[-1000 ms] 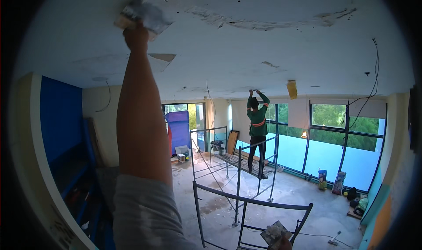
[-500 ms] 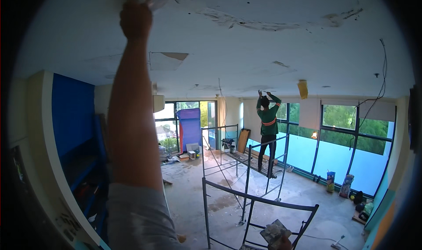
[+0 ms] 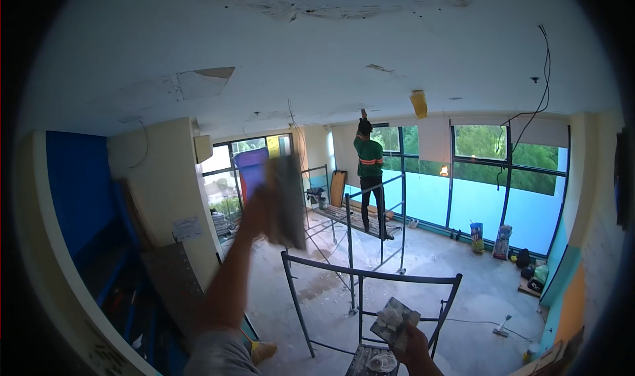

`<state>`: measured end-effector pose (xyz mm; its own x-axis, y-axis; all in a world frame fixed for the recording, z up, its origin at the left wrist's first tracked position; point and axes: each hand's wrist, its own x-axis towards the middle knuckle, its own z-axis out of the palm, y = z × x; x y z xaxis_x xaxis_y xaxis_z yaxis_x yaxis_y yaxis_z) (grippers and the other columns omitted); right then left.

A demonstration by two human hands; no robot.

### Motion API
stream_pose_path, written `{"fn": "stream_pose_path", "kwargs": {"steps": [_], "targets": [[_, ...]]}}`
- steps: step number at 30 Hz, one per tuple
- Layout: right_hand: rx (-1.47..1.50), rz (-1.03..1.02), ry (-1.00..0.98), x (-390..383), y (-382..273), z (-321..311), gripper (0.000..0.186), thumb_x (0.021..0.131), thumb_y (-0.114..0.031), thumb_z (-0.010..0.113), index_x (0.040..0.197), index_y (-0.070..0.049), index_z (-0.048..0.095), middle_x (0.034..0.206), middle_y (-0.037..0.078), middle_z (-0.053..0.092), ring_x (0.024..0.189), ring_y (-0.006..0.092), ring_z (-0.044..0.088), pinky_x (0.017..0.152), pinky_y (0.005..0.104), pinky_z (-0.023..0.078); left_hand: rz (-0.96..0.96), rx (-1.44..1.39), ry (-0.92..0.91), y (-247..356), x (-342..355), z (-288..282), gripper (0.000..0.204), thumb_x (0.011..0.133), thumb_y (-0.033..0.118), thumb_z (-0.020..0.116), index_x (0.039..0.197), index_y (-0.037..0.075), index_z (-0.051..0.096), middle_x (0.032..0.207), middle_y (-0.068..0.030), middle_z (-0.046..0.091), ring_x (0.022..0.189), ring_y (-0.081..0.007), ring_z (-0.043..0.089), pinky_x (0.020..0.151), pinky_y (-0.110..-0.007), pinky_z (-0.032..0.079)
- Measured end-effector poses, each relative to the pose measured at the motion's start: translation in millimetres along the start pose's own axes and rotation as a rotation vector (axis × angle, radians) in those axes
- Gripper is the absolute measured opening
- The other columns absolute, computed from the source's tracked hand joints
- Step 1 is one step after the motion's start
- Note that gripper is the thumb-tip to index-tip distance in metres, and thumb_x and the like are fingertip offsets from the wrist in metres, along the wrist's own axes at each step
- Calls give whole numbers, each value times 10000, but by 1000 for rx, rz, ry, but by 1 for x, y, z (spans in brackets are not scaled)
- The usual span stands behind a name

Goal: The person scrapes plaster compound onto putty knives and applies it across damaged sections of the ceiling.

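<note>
both hands are in view, the left hand (image 3: 256, 212) raised on an outstretched forearm at the centre left, the right hand (image 3: 415, 347) low at the near edge. the left hand is clenched around a flat grey trowel (image 3: 286, 201), which stands roughly upright and is smeared by motion blur, so its exact edges cannot be told. the right hand grips from below a small square board (image 3: 395, 323) carrying a lump of pale filler; the board tilts slightly and sits just above a dark plate (image 3: 374, 361) with more white filler on it. trowel and board are well apart, the trowel up and to the left, the board down and to the right.

just beyond the hands runs the dark metal rail (image 3: 370, 275) of a scaffold. overhead spreads a white ceiling (image 3: 317, 58), blotched with rough grey patches, small dark spots and a hanging black cable (image 3: 544, 72) at the right. far across the room another person (image 3: 370, 171) in a green top stands on a second scaffold (image 3: 350, 217), one arm stretched up to the ceiling. behind that person a wall of tall windows (image 3: 489, 171) shows green trees. a blue wall (image 3: 76, 191) lies at the left, and the dusty concrete floor (image 3: 436, 277) holds bags and scattered gear at the far right.
</note>
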<state>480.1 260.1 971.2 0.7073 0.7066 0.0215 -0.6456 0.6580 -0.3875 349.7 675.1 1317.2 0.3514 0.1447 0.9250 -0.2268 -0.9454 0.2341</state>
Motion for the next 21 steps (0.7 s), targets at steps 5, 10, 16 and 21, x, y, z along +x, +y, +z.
{"fn": "stream_pose_path", "kwargs": {"steps": [5, 10, 16, 21], "targets": [[-577, -141, -49, -6, 10, 4, 347, 829, -110, 642, 1167, -50, 586, 1085, 84, 644, 1019, 202, 618, 901, 297, 477, -215, -258, -919, 66, -170, 148, 419, 987, 397, 424, 1213, 77, 574, 1114, -122, 609, 973, -246, 599, 896, -363, 467], [-799, -267, 14, -8, 12, -34, 361, 893, -154, 538, 1229, -24, 518, 1139, 127, 609, 1046, 269, 604, 915, 404, 485, -482, -427, -1207, 81, -239, 192, 685, 913, 605, 444, 1241, 18, 574, 1144, -238, 620, 1060, -323, 600, 939, -377, 437], [-398, -245, 152, -28, -7, 30, 383, 955, -256, 531, 1273, -48, 480, 1132, 108, 602, 985, 230, 631, 867, 386, 526, -702, -254, -1287, 67, -217, 193, 712, 828, 607, 574, 1188, -6, 593, 1043, -186, 668, 915, -275, 652, 837, -368, 494], [-211, -401, 173, -16, -21, 71, 398, 991, -250, 476, 1337, -65, 410, 1222, 116, 556, 1089, 261, 588, 929, 412, 500, -726, -204, -892, 56, -181, 171, 675, 774, 370, 744, 1231, -57, 490, 1131, -185, 620, 973, -249, 636, 846, -358, 505]]}}
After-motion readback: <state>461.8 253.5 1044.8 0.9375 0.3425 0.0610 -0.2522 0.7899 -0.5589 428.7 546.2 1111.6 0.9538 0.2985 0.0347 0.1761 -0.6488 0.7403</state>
